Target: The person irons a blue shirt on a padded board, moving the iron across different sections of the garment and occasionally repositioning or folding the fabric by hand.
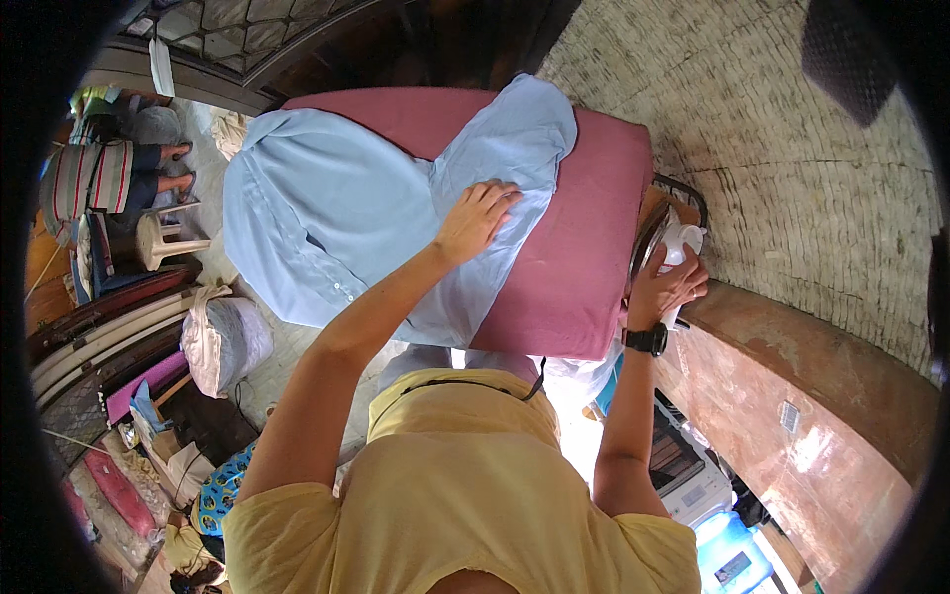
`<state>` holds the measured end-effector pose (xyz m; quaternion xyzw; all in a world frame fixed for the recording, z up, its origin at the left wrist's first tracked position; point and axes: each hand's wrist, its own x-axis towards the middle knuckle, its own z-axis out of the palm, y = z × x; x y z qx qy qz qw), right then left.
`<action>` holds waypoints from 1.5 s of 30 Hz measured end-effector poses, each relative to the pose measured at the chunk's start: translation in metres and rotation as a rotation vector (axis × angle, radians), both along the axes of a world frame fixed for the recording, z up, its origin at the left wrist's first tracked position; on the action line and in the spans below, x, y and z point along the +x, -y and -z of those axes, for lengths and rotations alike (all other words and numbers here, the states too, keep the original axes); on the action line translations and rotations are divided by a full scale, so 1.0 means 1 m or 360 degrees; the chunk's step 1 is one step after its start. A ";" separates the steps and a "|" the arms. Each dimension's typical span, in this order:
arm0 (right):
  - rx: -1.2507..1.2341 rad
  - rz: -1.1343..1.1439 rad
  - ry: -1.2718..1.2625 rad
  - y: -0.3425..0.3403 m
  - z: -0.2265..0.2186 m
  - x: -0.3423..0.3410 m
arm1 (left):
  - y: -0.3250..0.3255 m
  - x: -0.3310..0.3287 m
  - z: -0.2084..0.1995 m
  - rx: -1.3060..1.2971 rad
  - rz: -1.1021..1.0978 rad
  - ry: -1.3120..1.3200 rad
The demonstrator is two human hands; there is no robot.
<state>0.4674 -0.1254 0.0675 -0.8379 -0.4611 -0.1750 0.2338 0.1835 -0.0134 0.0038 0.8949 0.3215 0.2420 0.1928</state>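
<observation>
A light blue button-up shirt (327, 198) lies spread over a padded ironing board with a dull red cover (574, 267). One part of it, perhaps a sleeve, reaches toward the board's far edge. My left hand (480, 220) rests on this cloth with its fingers stretched out and slightly bent. At the board's right end, my right hand (668, 285) is closed round a white plastic object (683, 238) with a bit of red on it. My fingers hide much of that object, so its exact kind is unclear. A dark, shiny curved plate (648, 238) stands right beside it.
A stone ledge (792, 337) runs along the right, beneath a rough textured wall. Below it are a white appliance (688, 475) and a blue water jug (732, 554). At left are a plastic stool (158, 238), stuffed bags (228, 342) and another person in a striped top (89, 183).
</observation>
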 end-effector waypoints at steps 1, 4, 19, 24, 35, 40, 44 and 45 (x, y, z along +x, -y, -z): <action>-0.0122 0.0064 -0.0087 0.001 -0.016 0.000 | -0.003 0.004 -0.009 0.0006 -0.0011 0.0125; -0.0255 -0.0394 0.0071 0.010 0.048 -0.048 | -0.038 -0.004 -0.005 0.0162 -0.0710 0.0219; 0.0096 -0.0695 -0.1185 -0.028 0.086 -0.144 | -0.101 -0.023 0.008 -0.0076 -0.0760 0.0316; 0.0025 -0.0752 -0.0988 -0.033 0.075 -0.148 | -0.105 -0.021 0.003 -0.0005 -0.0614 0.0466; -0.0412 -0.0490 -0.0544 -0.033 0.058 -0.146 | -0.035 -0.012 -0.006 0.0142 0.0108 0.0196; -0.0185 -0.0506 -0.0966 -0.025 0.068 -0.133 | 0.018 -0.005 -0.007 -0.0020 0.0265 -0.0138; -0.0470 -0.0478 -0.0940 0.019 0.058 -0.156 | 0.019 -0.010 -0.006 0.0077 0.0218 -0.0343; -0.0477 -0.0462 -0.0908 0.023 0.059 -0.163 | 0.019 -0.010 -0.006 0.0058 0.0224 -0.0348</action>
